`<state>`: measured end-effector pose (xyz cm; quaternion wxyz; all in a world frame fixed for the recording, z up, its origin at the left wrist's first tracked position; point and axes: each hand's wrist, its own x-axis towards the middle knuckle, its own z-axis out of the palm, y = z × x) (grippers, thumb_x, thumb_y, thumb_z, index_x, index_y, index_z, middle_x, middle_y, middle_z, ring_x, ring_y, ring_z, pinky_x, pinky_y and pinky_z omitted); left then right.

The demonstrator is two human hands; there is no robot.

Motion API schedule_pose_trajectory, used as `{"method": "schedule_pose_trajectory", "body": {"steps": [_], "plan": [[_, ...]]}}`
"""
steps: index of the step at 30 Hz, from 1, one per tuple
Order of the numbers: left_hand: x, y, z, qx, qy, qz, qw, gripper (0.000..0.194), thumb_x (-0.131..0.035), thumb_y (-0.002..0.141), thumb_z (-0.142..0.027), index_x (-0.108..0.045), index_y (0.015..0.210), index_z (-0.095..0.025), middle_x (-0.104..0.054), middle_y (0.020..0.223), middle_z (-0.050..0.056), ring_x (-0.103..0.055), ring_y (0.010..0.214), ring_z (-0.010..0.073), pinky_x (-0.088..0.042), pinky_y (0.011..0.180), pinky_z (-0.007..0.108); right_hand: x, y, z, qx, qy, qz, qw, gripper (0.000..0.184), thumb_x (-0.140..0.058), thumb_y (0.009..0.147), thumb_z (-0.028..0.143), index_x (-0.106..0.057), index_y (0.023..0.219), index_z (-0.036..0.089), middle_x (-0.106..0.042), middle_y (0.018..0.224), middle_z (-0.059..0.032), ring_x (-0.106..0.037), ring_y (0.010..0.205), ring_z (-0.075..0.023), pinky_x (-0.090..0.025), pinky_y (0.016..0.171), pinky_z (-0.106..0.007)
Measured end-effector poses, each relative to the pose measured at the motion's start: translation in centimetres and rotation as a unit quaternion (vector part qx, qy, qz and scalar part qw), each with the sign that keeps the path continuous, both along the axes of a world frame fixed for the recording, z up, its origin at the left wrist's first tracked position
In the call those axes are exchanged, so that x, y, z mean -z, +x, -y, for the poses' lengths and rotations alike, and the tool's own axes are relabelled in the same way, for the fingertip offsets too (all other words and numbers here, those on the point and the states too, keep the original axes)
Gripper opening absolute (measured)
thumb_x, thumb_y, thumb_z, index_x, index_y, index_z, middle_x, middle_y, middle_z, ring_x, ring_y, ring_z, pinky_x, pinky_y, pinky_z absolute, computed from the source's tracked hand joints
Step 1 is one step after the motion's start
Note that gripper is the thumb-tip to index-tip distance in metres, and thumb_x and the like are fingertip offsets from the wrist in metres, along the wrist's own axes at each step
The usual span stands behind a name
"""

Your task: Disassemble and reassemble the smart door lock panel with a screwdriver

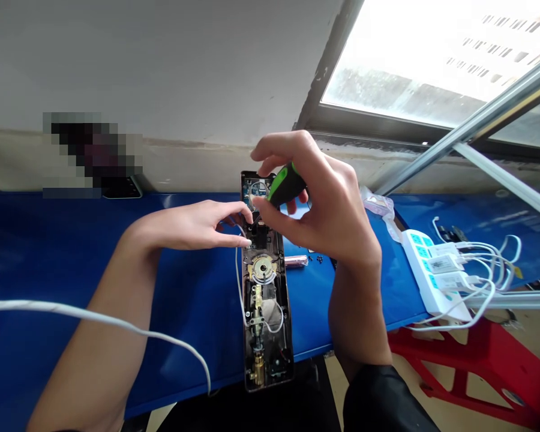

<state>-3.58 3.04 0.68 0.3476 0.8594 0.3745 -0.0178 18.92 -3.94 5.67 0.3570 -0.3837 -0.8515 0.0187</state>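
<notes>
A long, narrow opened door lock panel [263, 306] lies on the blue table, its inside facing up with a circuit board, wires and brass parts showing. In my right hand [330, 207] is a green and black screwdriver [284, 186], tilted over the panel's upper part; its tip is hard to make out. From the left, my left hand [207, 225] reaches to the panel's edge. Its thumb and forefinger are apart, touching near a black module [260, 237], with the other fingers partly hidden. A thin white wire [238, 276] runs along the panel's left side.
Right of the panel lie a pinkish cylinder [296, 261] and several small dark screws [319, 260]. A white power strip [425, 264] with plugged chargers stands at the table's right edge, near a red stool [481, 366]. A white cable [162, 336] hangs across the left foreground.
</notes>
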Motion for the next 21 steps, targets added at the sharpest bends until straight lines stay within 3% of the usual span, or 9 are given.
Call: {"method": "schedule_pose_trajectory", "body": {"steps": [3,9,16,21], "plan": [[0.04,0.02,-0.05,0.001,0.001,-0.001,1.000,0.065,-0.061,0.089,-0.068,-0.058,0.140,-0.028,-0.071,0.127,0.006,-0.067,0.110,0.0284,-0.051,0.091,0.033,0.00,0.16,-0.11,0.002,-0.001,0.005,1.000,0.036,-0.057,0.095,0.016,-0.053,0.126,0.032,-0.072,0.118,0.0011,-0.071,0.090,-0.0167,-0.063,0.081,-0.033],[-0.14,0.05,0.02,0.005,0.003,0.003,1.000,0.063,-0.060,0.089,-0.068,-0.058,0.139,-0.030,-0.071,0.126,0.005,-0.066,0.110,0.0277,-0.051,0.092,0.033,-0.02,-0.13,0.05,-0.029,-0.004,-0.014,0.999,0.051,-0.055,0.086,0.006,-0.051,0.130,0.032,-0.068,0.125,0.0011,-0.069,0.085,-0.0133,-0.063,0.085,-0.033],[-0.12,0.02,0.10,0.000,0.009,0.013,1.000,0.065,-0.061,0.086,-0.068,-0.061,0.138,-0.029,-0.073,0.122,0.006,-0.069,0.103,0.0280,-0.052,0.087,0.033,0.21,-0.30,-0.04,0.005,0.002,0.001,1.000,0.036,-0.058,0.095,0.013,-0.051,0.126,0.031,-0.071,0.118,0.0008,-0.072,0.093,-0.0162,-0.065,0.084,-0.034],[-0.31,0.12,0.16,0.004,0.015,0.020,1.000,0.067,-0.060,0.086,-0.070,-0.060,0.139,-0.030,-0.074,0.122,0.006,-0.068,0.103,0.0280,-0.052,0.087,0.033,0.22,-0.35,-0.04,-0.013,0.001,-0.009,1.000,0.051,-0.052,0.089,0.005,-0.048,0.132,0.032,-0.067,0.126,0.0015,-0.070,0.095,-0.0138,-0.064,0.087,-0.032]]}}
